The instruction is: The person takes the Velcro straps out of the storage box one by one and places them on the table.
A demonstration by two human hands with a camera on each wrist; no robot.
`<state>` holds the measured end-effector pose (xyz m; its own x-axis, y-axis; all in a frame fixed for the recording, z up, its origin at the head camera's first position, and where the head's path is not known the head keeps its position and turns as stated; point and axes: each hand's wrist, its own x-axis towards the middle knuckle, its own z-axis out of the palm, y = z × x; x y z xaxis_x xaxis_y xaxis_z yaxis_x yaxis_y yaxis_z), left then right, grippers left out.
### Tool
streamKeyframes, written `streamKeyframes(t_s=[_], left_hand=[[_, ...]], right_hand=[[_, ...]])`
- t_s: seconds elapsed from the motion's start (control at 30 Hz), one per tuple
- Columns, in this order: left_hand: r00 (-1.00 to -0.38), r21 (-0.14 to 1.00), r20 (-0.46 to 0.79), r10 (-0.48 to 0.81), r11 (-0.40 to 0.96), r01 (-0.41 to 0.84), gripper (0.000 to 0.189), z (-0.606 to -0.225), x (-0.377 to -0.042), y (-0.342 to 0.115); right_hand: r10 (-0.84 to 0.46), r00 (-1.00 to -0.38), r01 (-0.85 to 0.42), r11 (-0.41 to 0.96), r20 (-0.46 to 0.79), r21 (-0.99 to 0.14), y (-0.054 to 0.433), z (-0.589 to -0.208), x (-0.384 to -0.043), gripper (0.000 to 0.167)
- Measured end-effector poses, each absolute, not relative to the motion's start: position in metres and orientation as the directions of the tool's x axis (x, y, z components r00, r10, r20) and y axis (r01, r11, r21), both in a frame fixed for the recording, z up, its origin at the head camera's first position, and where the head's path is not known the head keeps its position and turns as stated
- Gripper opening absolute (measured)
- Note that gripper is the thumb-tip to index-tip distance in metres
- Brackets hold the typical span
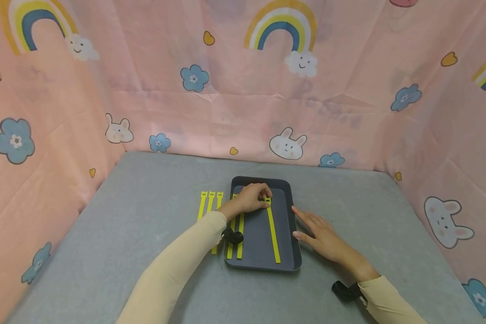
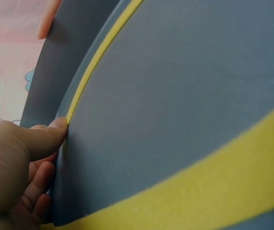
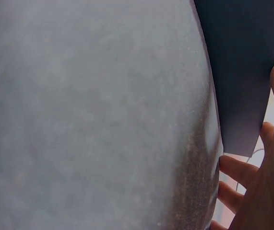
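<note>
A dark grey tray (image 1: 259, 263) lies on the table. My left hand (image 1: 253, 197) reaches over it and pinches the slotted top end of a yellow hook-and-loop cable tie (image 1: 273, 234); the tie stretches down the tray's right half. In the left wrist view the thumb presses on the end of that tie (image 2: 91, 67). Two more yellow ties (image 1: 240, 245) lie along the tray's left side, partly hidden by my left wrist. Against the tray's right wall (image 3: 242, 72) rest the fingertips of my right hand (image 1: 326, 236), its fingers fairly straight.
Left of the tray several yellow ties (image 1: 203, 204) lie side by side on the grey table (image 1: 154, 202), partly covered by my left forearm. A pink patterned curtain (image 1: 227, 121) surrounds the table at the back and sides. Each wrist wears a small black camera (image 1: 346, 291).
</note>
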<state>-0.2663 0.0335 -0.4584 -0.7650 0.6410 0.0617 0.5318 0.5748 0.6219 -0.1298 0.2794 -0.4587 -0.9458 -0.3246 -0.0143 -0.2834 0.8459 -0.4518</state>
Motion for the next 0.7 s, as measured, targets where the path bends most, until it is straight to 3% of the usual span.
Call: streamKeyframes(t_s=[0.7], left_hand=[[-0.739,0.635,0.056,0.671,0.548,0.545,0.024,-0.4595,-0.2679,0.033]], right_hand=[[-0.318,-0.948,-0.28,0.851,-0.013,-0.444,0.2789,-0.458,-0.129,0.069]])
